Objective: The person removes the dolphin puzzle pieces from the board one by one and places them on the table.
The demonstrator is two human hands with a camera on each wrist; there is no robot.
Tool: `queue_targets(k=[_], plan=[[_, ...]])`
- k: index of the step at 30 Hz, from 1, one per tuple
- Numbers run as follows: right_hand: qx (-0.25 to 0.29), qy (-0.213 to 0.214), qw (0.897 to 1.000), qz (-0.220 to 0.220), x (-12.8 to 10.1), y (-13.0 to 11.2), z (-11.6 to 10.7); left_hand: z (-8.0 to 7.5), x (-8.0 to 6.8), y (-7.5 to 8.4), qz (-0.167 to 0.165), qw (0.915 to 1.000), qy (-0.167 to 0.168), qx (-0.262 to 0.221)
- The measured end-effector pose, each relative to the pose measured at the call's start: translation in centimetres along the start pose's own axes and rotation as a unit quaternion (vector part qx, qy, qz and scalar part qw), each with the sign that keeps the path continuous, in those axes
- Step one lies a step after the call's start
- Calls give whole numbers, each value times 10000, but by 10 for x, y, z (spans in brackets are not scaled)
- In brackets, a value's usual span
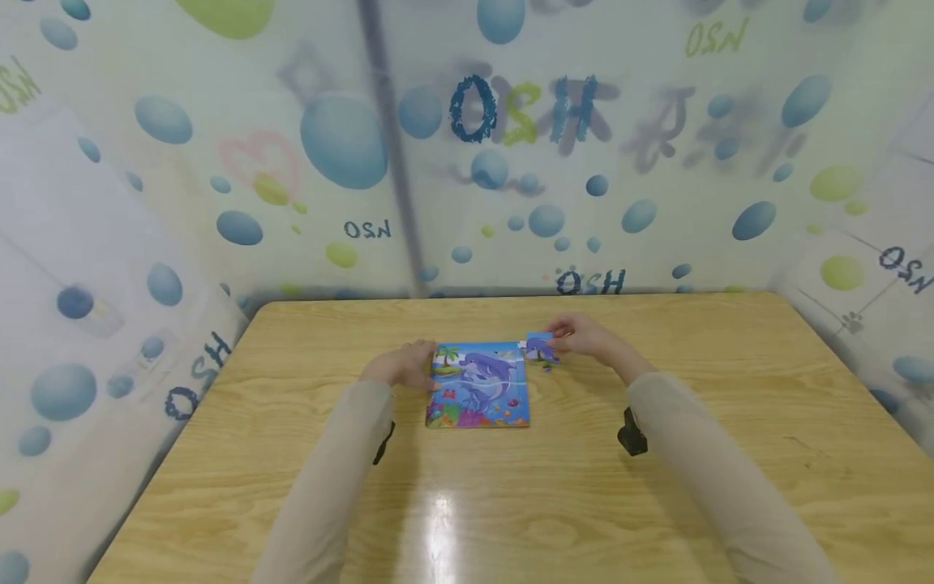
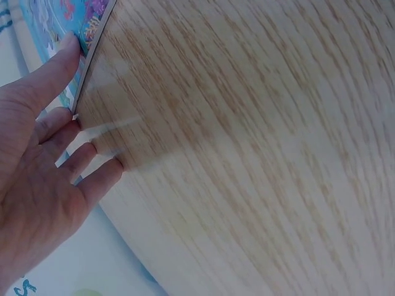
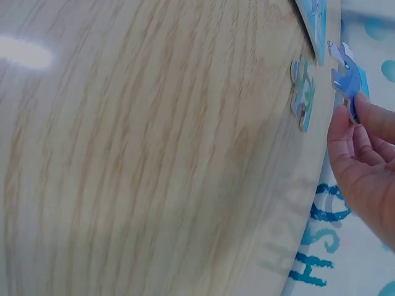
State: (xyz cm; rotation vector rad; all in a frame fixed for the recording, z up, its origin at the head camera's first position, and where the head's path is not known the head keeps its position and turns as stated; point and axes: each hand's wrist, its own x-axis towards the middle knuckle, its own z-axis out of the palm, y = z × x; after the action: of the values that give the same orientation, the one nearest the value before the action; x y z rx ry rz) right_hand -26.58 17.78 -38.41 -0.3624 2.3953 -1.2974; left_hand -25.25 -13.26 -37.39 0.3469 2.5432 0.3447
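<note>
A colourful dolphin jigsaw puzzle lies on the wooden table in the head view. My left hand rests flat against its left edge, fingers straight; in the left wrist view the fingertips touch the puzzle's border. My right hand pinches a blue puzzle piece just off the puzzle's top right corner. In the right wrist view that held piece is lifted off the table, and another loose piece lies beside it.
Translucent sheeting printed with blue and green bubbles encloses the table on three sides. Both sleeved forearms reach in from the near edge, each with a black wrist mount.
</note>
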Motion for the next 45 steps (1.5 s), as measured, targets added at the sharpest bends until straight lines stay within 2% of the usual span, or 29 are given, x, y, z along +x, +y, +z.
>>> queue_targets(k=[11, 20, 27, 45], plan=[[169, 179, 9993, 291, -10, 17, -17, 2, -1, -6, 134, 9999, 47, 6], [54, 594, 9960, 665, -16, 32, -27, 2, -2, -8, 138, 9999, 50, -3], [231, 569, 9949, 804, -18, 37, -32, 1, -3, -10, 147, 9998, 54, -98], [-397, 602, 9920, 1036, -28, 45, -41, 1, -1, -4, 185, 9997, 46, -171]])
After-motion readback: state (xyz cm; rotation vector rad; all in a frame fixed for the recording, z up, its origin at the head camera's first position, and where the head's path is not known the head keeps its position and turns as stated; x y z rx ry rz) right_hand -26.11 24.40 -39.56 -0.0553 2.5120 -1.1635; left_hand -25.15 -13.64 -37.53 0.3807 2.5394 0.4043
